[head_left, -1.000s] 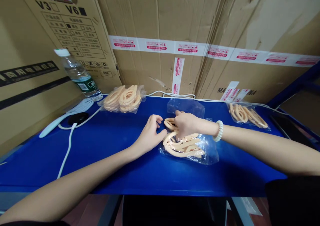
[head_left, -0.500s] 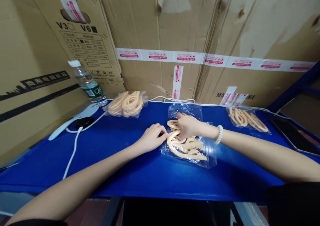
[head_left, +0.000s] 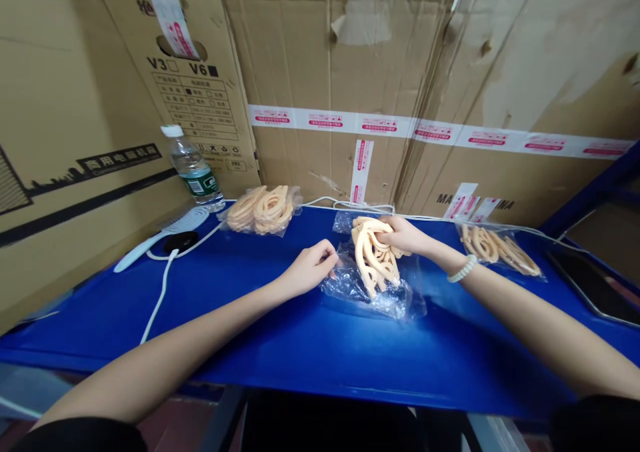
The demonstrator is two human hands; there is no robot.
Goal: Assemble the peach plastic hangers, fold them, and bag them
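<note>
My right hand (head_left: 403,235) grips a bunch of beige bands (head_left: 370,249), curved strips with small holes, raised above a clear plastic bag (head_left: 387,300). The lower ends of the bands hang over the crinkled bag on the blue table. My left hand (head_left: 311,265) is closed at the bag's left edge, its fingertips pinching the thin plastic. A flap of the bag shows behind the bands. The right fingertips are hidden among the bands.
Bagged beige loops (head_left: 263,210) lie at the back left, and another such bag (head_left: 500,249) at the right. A water bottle (head_left: 195,172), a pale hairbrush (head_left: 165,235), a black disc with a white cable (head_left: 181,241) and a phone (head_left: 595,285) are around. Cardboard boxes (head_left: 310,159) stand behind.
My right hand has gathered the beige bands and lifted them off the bag, where they lay spread before. My left hand stays at the bag's left edge. The view has shifted slightly.
</note>
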